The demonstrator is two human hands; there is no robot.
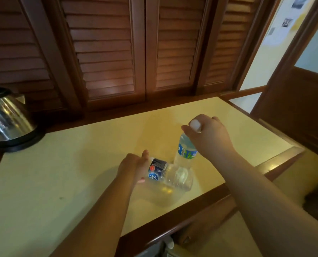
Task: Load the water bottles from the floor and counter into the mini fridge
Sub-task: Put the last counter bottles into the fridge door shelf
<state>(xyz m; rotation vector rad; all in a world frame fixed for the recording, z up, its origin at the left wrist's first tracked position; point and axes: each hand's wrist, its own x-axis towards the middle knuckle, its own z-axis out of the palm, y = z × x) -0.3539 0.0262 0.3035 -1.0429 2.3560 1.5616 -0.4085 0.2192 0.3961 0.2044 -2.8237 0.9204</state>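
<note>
Two clear water bottles are on the cream counter (61,173). One with a dark blue label (170,175) lies tilted on its side, and my left hand (136,168) wraps its neck end. The other, with a blue and green label (185,151), stands upright just behind it; my right hand (208,134) grips its top around the white cap. The mini fridge shows only as a pale sliver (165,247) under the counter's front edge.
A steel electric kettle (6,117) stands on its black base at the counter's far left. Brown louvred doors (139,49) rise behind the counter. A wooden rim borders the counter's front, with a lower ledge (277,160) to the right.
</note>
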